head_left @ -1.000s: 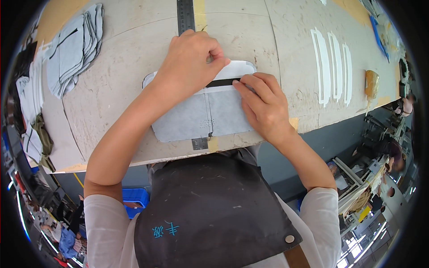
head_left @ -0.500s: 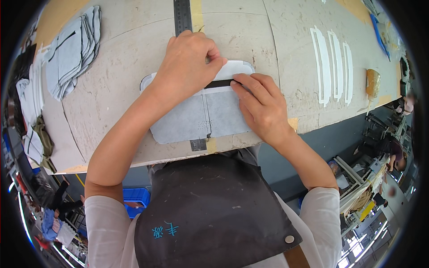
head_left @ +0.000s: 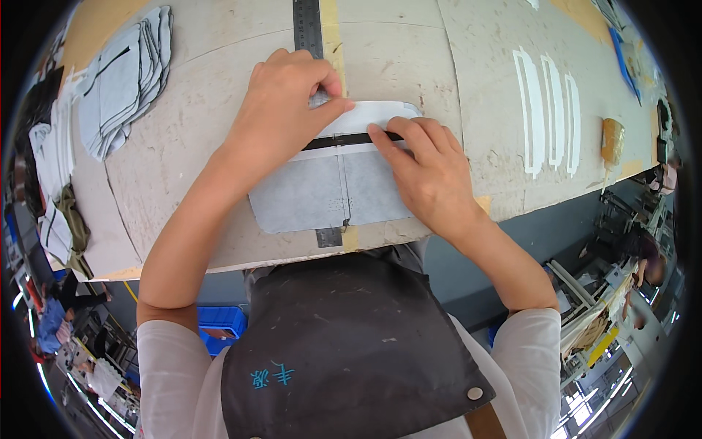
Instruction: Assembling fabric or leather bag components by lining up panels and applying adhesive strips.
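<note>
A grey, round-cornered fabric panel [head_left: 300,190] with a white upper band [head_left: 371,111] lies flat before me. A black strip [head_left: 352,139] runs across it below the band. My left hand [head_left: 289,95] is over the panel's upper left part, its thumb and forefinger closed together at the white band; whatever is between them is hidden. My right hand [head_left: 433,172] rests on the panel's right side. Its thumb and bent fingers close at the right part of the black strip. A dark ruler [head_left: 308,29] lies beyond my left hand.
Stacked grey panels [head_left: 121,88] lie at the far left. Several white narrow frames [head_left: 552,113] are on the right, beside a tan tape-wrapped piece [head_left: 612,143]. The table's near edge [head_left: 278,260] is close to my apron. Below it stands a blue crate [head_left: 221,322].
My left hand has shifted left along the white band, uncovering more of the black strip. My right thumb has moved slightly left and up. The view has shifted a little.
</note>
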